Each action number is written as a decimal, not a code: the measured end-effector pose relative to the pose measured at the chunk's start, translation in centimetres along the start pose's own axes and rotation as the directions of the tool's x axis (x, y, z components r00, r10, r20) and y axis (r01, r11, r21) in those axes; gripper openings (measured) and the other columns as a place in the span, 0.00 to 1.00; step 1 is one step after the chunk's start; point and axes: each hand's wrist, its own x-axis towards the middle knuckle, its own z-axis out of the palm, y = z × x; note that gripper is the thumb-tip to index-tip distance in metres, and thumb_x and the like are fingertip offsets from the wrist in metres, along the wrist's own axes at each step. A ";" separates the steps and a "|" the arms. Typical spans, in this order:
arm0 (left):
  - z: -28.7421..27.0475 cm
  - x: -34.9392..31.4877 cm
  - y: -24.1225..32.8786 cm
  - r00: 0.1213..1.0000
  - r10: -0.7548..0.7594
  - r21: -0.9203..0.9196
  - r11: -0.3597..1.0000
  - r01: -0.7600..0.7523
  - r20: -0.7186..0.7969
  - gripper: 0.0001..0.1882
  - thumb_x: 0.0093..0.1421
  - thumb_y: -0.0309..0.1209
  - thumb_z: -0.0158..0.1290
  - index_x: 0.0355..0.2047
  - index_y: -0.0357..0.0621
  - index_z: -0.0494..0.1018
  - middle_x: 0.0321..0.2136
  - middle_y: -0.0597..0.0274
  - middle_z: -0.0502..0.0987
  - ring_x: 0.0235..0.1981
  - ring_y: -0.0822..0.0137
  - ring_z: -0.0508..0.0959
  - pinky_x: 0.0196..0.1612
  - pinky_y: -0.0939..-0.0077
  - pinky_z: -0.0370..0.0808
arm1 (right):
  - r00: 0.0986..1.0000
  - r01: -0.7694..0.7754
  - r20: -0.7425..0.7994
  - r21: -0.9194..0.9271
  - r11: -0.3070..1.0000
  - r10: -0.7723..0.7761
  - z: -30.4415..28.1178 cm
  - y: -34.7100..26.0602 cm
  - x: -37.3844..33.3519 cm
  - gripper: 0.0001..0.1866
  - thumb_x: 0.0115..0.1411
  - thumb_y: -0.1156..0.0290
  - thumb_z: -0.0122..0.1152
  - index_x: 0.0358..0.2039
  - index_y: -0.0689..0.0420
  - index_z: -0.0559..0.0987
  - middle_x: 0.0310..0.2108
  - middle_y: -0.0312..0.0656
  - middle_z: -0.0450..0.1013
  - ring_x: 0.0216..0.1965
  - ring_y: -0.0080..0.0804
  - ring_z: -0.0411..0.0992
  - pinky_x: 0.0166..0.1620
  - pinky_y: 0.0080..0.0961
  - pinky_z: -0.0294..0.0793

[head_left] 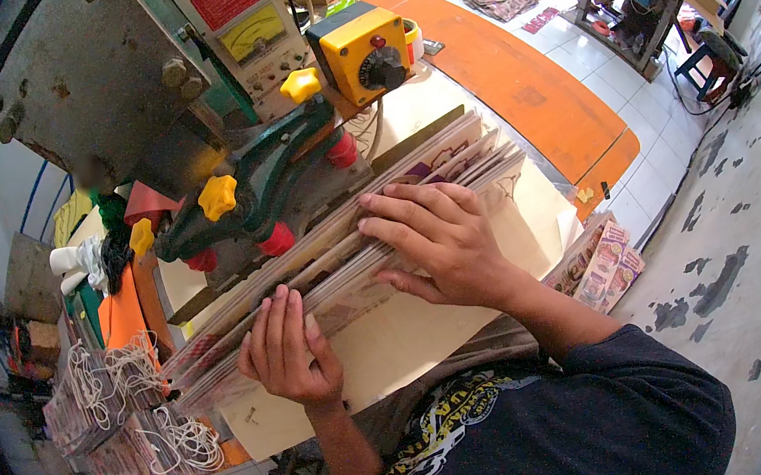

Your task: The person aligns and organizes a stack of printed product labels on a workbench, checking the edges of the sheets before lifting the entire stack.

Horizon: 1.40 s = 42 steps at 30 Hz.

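A long stack of thin printed sheets (363,283), clear and whitish with pink and purple print, stands on edge along the front of a machine. My left hand (292,353) is at its left part, the fingers bent over the top edges and the thumb on the near side. Further right, my right hand (444,246) grips the stack, its fingers reaching over the top edges and its thumb against the near face. The sheets fan slightly apart at the right end. Their lower edges are partly hidden by my hands.
Behind the stack stands the machine's dark green clamp frame (281,178) with yellow star knobs. A yellow control box (363,52) sits behind it. Bundles with white cords (118,397) lie at the left, and more printed pieces (607,265) at the right. The orange table (513,76) curves away.
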 end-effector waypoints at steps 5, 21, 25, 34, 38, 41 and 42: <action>0.1 0.0 -0.1 1.000 0.002 0.000 1.000 -0.002 0.012 0.16 0.70 0.35 0.49 0.50 0.45 0.82 0.50 0.64 0.84 0.54 0.63 0.79 0.61 0.65 0.61 | 1.000 -0.002 0.002 -0.008 1.000 0.002 0.1 0.1 0.1 0.26 0.58 0.52 0.67 0.55 0.47 0.77 0.62 0.35 0.72 0.61 0.35 0.69 0.61 0.38 0.61; 0.1 0.1 -0.2 0.999 -0.013 0.023 1.000 0.012 0.038 0.17 0.69 0.34 0.49 0.52 0.45 0.82 0.52 0.64 0.83 0.56 0.62 0.78 0.63 0.64 0.60 | 1.000 -0.011 0.007 -0.007 1.000 0.011 0.1 0.1 0.3 0.27 0.59 0.52 0.67 0.57 0.47 0.77 0.62 0.35 0.72 0.63 0.35 0.68 0.62 0.38 0.61; 0.1 0.1 -0.2 0.999 -0.011 0.022 1.000 0.011 0.035 0.17 0.69 0.35 0.49 0.52 0.45 0.82 0.53 0.64 0.82 0.57 0.62 0.78 0.63 0.64 0.60 | 1.000 -0.010 0.015 -0.005 1.000 0.010 0.1 0.1 0.3 0.27 0.58 0.52 0.67 0.57 0.48 0.77 0.63 0.36 0.71 0.63 0.36 0.68 0.62 0.38 0.61; 0.1 0.3 -0.2 0.999 -0.011 0.019 1.000 0.010 0.040 0.17 0.69 0.35 0.50 0.52 0.46 0.81 0.53 0.63 0.82 0.57 0.60 0.78 0.62 0.64 0.61 | 0.999 -0.011 0.038 -0.019 1.000 0.012 0.0 0.1 0.4 0.28 0.58 0.53 0.67 0.57 0.48 0.77 0.64 0.36 0.70 0.64 0.36 0.67 0.63 0.38 0.60; 0.0 0.2 -0.2 0.997 -0.021 0.018 1.000 0.019 0.074 0.17 0.69 0.34 0.49 0.53 0.44 0.81 0.54 0.60 0.81 0.59 0.56 0.77 0.65 0.57 0.61 | 0.999 -0.011 0.043 -0.022 1.000 0.012 0.0 0.1 0.4 0.27 0.58 0.52 0.67 0.57 0.47 0.77 0.65 0.36 0.70 0.64 0.36 0.67 0.63 0.38 0.60; 0.0 0.1 -0.3 0.997 -0.024 0.009 1.000 0.023 0.075 0.17 0.69 0.35 0.49 0.53 0.44 0.81 0.54 0.60 0.81 0.59 0.56 0.77 0.65 0.57 0.62 | 1.000 -0.007 0.031 -0.014 1.000 0.007 0.1 0.1 0.4 0.28 0.59 0.52 0.67 0.57 0.48 0.76 0.65 0.36 0.69 0.64 0.36 0.67 0.63 0.38 0.60; 0.0 0.1 -0.3 0.998 -0.017 0.008 1.000 0.016 0.062 0.17 0.69 0.35 0.49 0.52 0.45 0.81 0.54 0.61 0.82 0.58 0.57 0.77 0.64 0.59 0.61 | 1.000 -0.010 0.021 -0.003 1.000 0.010 0.1 0.1 0.4 0.28 0.59 0.53 0.67 0.57 0.48 0.75 0.65 0.36 0.69 0.64 0.36 0.67 0.63 0.38 0.60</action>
